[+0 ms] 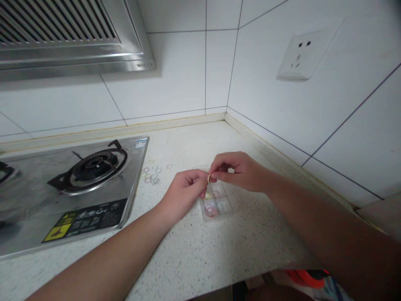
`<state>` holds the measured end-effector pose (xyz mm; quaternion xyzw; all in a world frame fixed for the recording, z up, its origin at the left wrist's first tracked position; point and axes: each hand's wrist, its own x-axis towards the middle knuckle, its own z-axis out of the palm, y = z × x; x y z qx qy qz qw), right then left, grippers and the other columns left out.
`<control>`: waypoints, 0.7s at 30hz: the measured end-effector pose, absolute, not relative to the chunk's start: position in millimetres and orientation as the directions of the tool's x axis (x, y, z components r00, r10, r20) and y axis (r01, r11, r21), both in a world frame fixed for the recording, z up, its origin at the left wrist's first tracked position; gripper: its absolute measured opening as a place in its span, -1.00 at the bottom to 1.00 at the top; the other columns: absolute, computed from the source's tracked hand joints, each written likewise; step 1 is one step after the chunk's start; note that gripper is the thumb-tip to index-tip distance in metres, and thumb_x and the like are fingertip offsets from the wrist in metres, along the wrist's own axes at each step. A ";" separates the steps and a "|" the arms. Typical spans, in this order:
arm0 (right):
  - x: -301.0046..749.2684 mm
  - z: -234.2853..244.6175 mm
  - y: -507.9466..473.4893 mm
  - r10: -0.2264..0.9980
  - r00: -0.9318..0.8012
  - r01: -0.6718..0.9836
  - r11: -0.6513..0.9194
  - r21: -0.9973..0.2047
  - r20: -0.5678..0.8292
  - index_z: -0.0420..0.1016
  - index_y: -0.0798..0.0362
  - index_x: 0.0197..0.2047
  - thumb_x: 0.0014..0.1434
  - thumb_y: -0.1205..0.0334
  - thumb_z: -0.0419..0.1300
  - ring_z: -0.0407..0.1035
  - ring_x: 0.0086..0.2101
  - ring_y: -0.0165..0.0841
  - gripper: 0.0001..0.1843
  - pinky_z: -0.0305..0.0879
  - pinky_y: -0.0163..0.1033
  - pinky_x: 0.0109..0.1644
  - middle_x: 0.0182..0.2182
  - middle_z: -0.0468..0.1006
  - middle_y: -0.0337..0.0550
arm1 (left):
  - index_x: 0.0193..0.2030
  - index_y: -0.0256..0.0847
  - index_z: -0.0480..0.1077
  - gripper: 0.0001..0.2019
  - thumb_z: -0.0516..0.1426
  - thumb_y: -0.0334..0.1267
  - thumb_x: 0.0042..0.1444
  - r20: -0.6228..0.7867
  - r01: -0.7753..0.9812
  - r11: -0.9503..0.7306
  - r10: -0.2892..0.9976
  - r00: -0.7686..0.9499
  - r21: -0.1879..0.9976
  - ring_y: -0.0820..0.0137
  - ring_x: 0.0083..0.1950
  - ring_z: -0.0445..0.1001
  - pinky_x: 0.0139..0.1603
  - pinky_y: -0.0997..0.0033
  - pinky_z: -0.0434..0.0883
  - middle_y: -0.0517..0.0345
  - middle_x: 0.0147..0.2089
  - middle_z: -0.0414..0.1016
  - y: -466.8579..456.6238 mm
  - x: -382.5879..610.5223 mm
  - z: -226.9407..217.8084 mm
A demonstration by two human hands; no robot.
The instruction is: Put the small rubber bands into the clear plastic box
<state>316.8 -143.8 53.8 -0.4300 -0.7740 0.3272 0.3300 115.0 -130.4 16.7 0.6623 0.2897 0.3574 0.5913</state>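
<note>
Between my two hands is a small pale yellow elastic band (209, 179), pinched at the fingertips. My left hand (189, 186) is closed, thumb against the curled fingers, at the band's left side. My right hand (236, 167) pinches it from the right with thumb and forefinger. Just below them lies a clear divided plastic box (216, 218); its far part is hidden by my hands. Its compartments hold pink-red bands (210, 211) and yellow bands (207, 195), among others. Left of my hands, several loose thin bands (152, 175) of mixed colours are scattered on the speckled counter (188, 142).
A steel gas stove (138, 167) with a black burner (98, 165) stands to the left. Above it hangs a range hood (134, 46). White tiled walls meet at the back corner, and a socket (299, 54) is on the right wall. An orange-red object (303, 279) shows below the counter's front edge.
</note>
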 end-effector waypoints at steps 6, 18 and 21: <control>318.6 53.0 -144.5 0.868 -0.422 0.465 0.456 -0.759 0.263 0.53 0.16 -0.23 0.21 -0.04 0.20 0.29 -0.41 -0.60 -0.62 0.21 -0.43 -0.32 -0.42 0.48 -0.20 | -0.45 -0.26 0.41 -0.73 0.11 -0.20 0.26 0.152 -0.029 -0.160 0.845 0.513 0.987 0.53 -0.48 0.23 -0.38 0.47 0.17 0.26 -0.55 0.32 -128.4 114.3 17.6; 307.8 47.5 -146.2 0.761 -0.643 0.664 0.611 -0.431 0.089 0.57 0.05 -0.20 0.22 0.16 0.16 0.27 -0.40 -0.60 -0.79 0.07 -0.39 -0.25 -0.37 0.53 -0.26 | -0.26 -0.26 0.51 -0.78 0.09 -0.20 0.23 0.227 0.130 -0.293 0.900 0.371 0.947 0.45 -0.45 0.30 -0.36 0.45 0.22 0.27 -0.53 0.34 -115.7 110.0 20.7; 308.1 47.3 -146.6 0.752 -0.655 0.657 0.618 -0.431 0.079 0.59 0.04 -0.18 0.23 0.12 0.15 0.31 -0.36 -0.58 -0.76 0.09 -0.38 -0.22 -0.34 0.54 -0.24 | -0.26 -0.25 0.50 -0.78 0.09 -0.19 0.23 0.229 0.161 -0.310 0.894 0.385 0.937 0.44 -0.45 0.31 -0.36 0.45 0.23 0.26 -0.53 0.35 -115.3 109.4 18.7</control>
